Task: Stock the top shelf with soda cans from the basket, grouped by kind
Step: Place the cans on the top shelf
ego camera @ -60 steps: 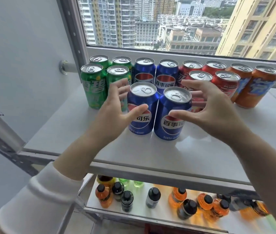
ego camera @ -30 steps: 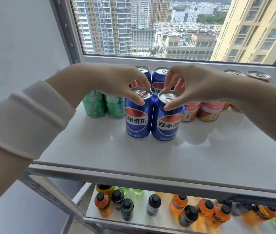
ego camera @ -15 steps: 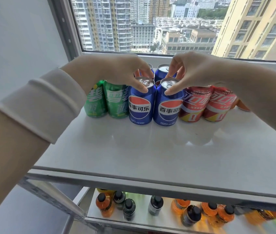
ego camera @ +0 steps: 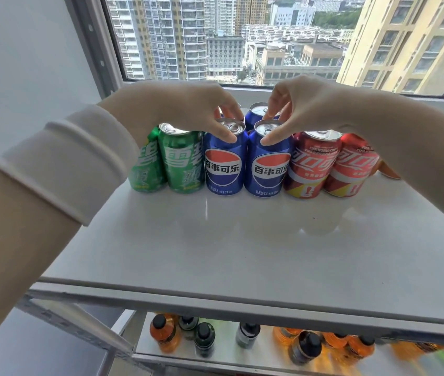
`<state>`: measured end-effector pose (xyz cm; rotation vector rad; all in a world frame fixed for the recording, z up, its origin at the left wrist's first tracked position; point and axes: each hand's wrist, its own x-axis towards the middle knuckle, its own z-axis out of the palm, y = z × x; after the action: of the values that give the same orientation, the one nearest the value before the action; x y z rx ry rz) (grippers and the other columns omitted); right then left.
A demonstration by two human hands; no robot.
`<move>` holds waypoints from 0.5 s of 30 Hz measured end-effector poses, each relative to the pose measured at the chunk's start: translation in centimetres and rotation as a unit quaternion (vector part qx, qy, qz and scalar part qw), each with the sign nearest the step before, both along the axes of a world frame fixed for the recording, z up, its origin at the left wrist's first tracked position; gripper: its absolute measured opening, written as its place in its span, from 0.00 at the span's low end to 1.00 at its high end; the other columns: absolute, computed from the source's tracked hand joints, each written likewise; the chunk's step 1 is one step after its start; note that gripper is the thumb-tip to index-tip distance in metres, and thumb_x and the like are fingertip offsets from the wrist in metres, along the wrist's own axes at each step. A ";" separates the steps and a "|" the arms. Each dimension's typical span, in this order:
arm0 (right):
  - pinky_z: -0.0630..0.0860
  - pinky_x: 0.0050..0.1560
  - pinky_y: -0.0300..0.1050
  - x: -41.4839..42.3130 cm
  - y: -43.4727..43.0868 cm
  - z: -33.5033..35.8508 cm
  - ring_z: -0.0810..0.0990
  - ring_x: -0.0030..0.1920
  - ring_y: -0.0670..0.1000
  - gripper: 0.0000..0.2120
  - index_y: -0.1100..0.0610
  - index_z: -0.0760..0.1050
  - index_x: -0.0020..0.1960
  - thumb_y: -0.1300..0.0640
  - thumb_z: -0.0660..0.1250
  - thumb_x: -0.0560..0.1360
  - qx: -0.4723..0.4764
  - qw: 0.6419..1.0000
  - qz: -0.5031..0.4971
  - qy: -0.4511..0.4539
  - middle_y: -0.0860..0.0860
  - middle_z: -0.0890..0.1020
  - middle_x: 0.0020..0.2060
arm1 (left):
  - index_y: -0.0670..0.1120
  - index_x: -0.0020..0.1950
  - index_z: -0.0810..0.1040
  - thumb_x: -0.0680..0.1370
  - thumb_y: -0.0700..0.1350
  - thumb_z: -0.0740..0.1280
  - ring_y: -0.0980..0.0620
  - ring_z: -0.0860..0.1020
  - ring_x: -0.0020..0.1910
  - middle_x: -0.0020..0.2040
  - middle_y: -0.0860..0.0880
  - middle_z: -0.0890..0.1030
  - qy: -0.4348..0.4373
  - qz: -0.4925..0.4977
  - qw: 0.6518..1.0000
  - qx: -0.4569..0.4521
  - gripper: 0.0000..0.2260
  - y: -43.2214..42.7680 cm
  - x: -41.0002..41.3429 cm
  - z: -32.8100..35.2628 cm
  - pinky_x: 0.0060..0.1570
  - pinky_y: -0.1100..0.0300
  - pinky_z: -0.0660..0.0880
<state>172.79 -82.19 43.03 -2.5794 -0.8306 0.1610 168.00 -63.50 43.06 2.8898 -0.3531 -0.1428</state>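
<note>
Two blue Pepsi cans stand side by side at the back of the white top shelf (ego camera: 242, 240). My left hand (ego camera: 196, 109) grips the rim of the left blue can (ego camera: 223, 166) from above. The top of the right blue can (ego camera: 267, 169) is pinched the same way by my right hand (ego camera: 304, 107). Green Sprite cans (ego camera: 180, 161) stand to their left and red Coca-Cola cans (ego camera: 313, 164) to their right. More blue cans (ego camera: 256, 115) stand behind, partly hidden by my hands. An orange can (ego camera: 386, 169) peeks out under my right forearm.
The window (ego camera: 242, 36) and its sill run right behind the cans. A grey wall is at the left. A lower shelf (ego camera: 226, 354) holds several orange and dark bottles. The basket is not in view.
Both hands closed on the tops of the two front blue cans and slid them back until they line up with the front green and red cans.
</note>
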 end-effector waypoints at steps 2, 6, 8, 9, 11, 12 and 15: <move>0.72 0.47 0.45 0.1 0.0 -0.1 0.75 0.47 0.50 0.20 0.52 0.73 0.48 0.49 0.78 0.62 0.000 1.000 0.000 0.002 0.44 0.74 0.41 | 0.52 0.65 0.73 0.73 0.53 0.68 0.52 0.74 0.59 0.62 0.51 0.75 -0.001 -0.001 1.000 0.004 0.21 0.0 0.1 0.0 0.55 0.58 0.68; 0.72 0.46 0.44 0.1 0.0 -0.1 0.76 0.46 0.50 0.20 0.52 0.73 0.48 0.49 0.77 0.62 0.004 1.000 -0.005 0.003 0.44 0.74 0.41 | 0.52 0.66 0.73 0.73 0.53 0.68 0.52 0.74 0.59 0.62 0.51 0.75 0.000 0.001 1.000 0.008 0.21 0.0 0.1 0.0 0.55 0.58 0.68; 0.72 0.46 0.44 0.0 0.1 -0.2 0.76 0.46 0.50 0.21 0.53 0.73 0.50 0.49 0.77 0.63 0.002 1.000 -0.003 -0.002 0.44 0.75 0.41 | 0.53 0.65 0.73 0.73 0.54 0.68 0.52 0.74 0.59 0.61 0.51 0.76 -0.003 0.000 1.000 0.009 0.21 0.1 0.1 0.0 0.56 0.57 0.69; 0.71 0.46 0.44 -0.1 0.1 -0.2 0.76 0.46 0.50 0.21 0.53 0.73 0.50 0.49 0.77 0.63 0.001 1.000 -0.003 -0.005 0.44 0.74 0.40 | 0.53 0.65 0.73 0.73 0.54 0.68 0.53 0.74 0.59 0.61 0.51 0.76 -0.005 -0.001 1.000 0.010 0.21 0.1 0.0 0.0 0.56 0.56 0.69; 0.70 0.46 0.44 -0.2 0.1 -0.3 0.75 0.47 0.50 0.21 0.54 0.73 0.52 0.49 0.76 0.64 0.000 1.000 -0.003 -0.011 0.43 0.73 0.40 | 0.53 0.66 0.73 0.73 0.54 0.68 0.52 0.74 0.59 0.61 0.51 0.76 -0.004 0.000 1.000 0.012 0.21 0.1 -0.1 0.0 0.57 0.56 0.69; 0.70 0.46 0.43 -0.3 0.1 -0.3 0.75 0.47 0.50 0.21 0.54 0.73 0.52 0.48 0.76 0.64 0.000 1.000 -0.004 -0.013 0.43 0.73 0.40 | 0.53 0.66 0.73 0.73 0.54 0.68 0.52 0.74 0.59 0.61 0.51 0.76 -0.003 0.001 1.000 0.012 0.21 0.1 -0.1 0.0 0.57 0.56 0.69; 0.69 0.39 0.38 -0.6 0.1 -0.3 0.74 0.47 0.49 0.22 0.54 0.73 0.54 0.48 0.76 0.65 -0.002 1.000 -0.004 -0.021 0.42 0.72 0.39 | 0.52 0.67 0.72 0.74 0.53 0.67 0.53 0.73 0.60 0.62 0.52 0.75 -0.003 0.004 1.000 0.014 0.21 -0.1 -0.2 -0.1 0.56 0.58 0.68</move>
<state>172.22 -82.11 42.72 -2.5981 -0.8342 0.1076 167.82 -63.62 42.95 2.9188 -0.3436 -0.1373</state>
